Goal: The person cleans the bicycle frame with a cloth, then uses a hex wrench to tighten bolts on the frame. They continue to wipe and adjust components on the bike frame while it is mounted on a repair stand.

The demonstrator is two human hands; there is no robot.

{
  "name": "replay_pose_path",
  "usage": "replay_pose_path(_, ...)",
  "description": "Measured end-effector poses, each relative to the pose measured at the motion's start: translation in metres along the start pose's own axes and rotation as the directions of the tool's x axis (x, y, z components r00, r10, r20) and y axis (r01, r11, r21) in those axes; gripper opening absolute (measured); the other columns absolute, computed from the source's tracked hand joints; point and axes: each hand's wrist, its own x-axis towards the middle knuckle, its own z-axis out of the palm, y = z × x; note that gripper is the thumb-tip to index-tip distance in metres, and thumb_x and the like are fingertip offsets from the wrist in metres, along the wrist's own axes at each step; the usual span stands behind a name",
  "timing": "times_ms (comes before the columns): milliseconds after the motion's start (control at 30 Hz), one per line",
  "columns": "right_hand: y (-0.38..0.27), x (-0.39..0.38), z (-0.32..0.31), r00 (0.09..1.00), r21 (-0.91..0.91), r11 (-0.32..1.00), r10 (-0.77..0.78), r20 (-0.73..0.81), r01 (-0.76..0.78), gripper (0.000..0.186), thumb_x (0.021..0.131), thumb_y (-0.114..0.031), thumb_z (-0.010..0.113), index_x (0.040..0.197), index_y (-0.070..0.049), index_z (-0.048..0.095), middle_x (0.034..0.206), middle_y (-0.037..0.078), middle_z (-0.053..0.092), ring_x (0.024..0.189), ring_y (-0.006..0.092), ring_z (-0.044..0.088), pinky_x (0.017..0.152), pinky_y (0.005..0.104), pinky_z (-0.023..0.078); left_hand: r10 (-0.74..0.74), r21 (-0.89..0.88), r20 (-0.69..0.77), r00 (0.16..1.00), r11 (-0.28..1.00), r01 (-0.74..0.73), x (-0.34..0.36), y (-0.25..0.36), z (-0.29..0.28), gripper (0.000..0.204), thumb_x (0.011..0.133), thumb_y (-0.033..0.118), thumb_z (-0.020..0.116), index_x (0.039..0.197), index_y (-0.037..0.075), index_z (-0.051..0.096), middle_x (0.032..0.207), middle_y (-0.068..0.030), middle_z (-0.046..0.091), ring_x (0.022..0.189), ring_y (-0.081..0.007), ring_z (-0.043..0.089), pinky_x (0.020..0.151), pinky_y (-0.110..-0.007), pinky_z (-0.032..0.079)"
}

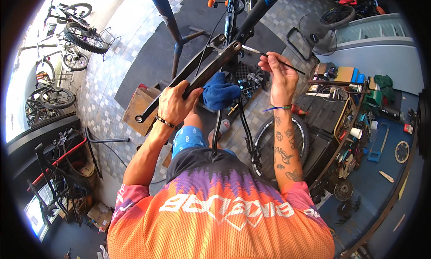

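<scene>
My left hand (pixel 176 102) is closed around a black forked bicycle frame part (pixel 204 76), which slants up and away to the right. Round pivot holes show at its ends. Between the fingers of my right hand (pixel 280 77) is a thin paintbrush (pixel 285 64) with a dark handle. Its pale tip points left, close beside the far pivot end; whether it touches cannot be told. A blue cloth (pixel 220 92) is bunched just right of the frame part. Behind stands a dark bicycle frame (pixel 258 19).
A bench (pixel 354 214) with tools, a cassette (pixel 343 191) and a chainring (pixel 402 151) curves along the right. A wheel (pixel 305 142) leans near a black tool chest (pixel 310 113). At far right stands a fan (pixel 316 37). Several bicycles (pixel 85 38) line the left; a wooden box (pixel 140 107) sits nearer.
</scene>
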Motion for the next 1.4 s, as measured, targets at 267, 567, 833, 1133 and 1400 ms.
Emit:
replay_pose_path(267,-0.004,0.002,0.010,0.875,-0.549,0.683,-0.409,0.258,0.481,0.012,0.096,-0.009,0.076,0.104,-0.001,0.076,0.096,0.008,0.076,0.087,0.0185,0.074,0.076,0.0303,0.057,0.009,0.010,-0.014,1.000,1.000,-0.009,-0.001,0.003,0.000,0.041,0.093,0.039,0.077,0.085,0.000,0.067,0.068,-0.0264,0.062,0.066,-0.0472,0.063,0.060,-0.050,0.047)
replay_pose_path(567,-0.012,0.005,0.020,0.767,-0.651,0.420,-0.460,0.448,0.632,0.010,0.094,-0.003,0.076,0.103,-0.002,0.076,0.097,0.009,0.075,0.089,0.0240,0.073,0.078,0.0337,0.056,0.002,0.021,-0.011,1.000,1.000,-0.002,-0.001,0.002,0.003,0.050,0.092,0.048,0.076,0.080,0.001,0.063,0.065,-0.0239,0.063,0.068,-0.0474,0.065,0.062,-0.051,0.050)
replay_pose_path(833,-0.016,0.011,0.025,0.750,-0.684,0.324,-0.400,0.527,0.654,0.009,0.096,-0.009,0.074,0.102,-0.002,0.074,0.096,0.009,0.073,0.088,0.0264,0.073,0.075,0.0352,0.056,-0.026,0.019,0.023,0.999,0.999,0.025,-0.002,0.003,0.000,0.051,0.093,0.048,0.076,0.079,0.001,0.062,0.064,-0.0234,0.062,0.067,-0.0471,0.064,0.062,-0.051,0.050)
replay_pose_path(1133,-0.004,0.016,0.027,0.896,-0.614,0.653,-0.328,0.298,0.443,0.014,0.100,-0.016,0.073,0.102,-0.002,0.076,0.091,0.008,0.075,0.074,0.0168,0.073,0.067,0.0295,0.056,-0.012,0.002,0.029,1.000,1.000,0.012,-0.001,0.001,0.000,0.051,0.093,0.046,0.076,0.078,0.000,0.061,0.064,-0.0234,0.062,0.067,-0.0469,0.064,0.062,-0.051,0.049)
replay_pose_path(1400,0.014,0.019,0.025,0.996,-0.235,0.968,-0.084,0.027,0.088,0.025,0.100,-0.019,0.075,0.108,0.005,0.073,0.092,0.012,0.077,0.079,0.0168,0.075,0.076,0.0277,0.061,-0.031,-0.038,0.069,0.997,0.999,0.034,-0.001,-0.001,-0.001,0.042,0.094,0.042,0.076,0.088,0.000,0.069,0.069,-0.0263,0.062,0.067,-0.0466,0.064,0.061,-0.049,0.048)
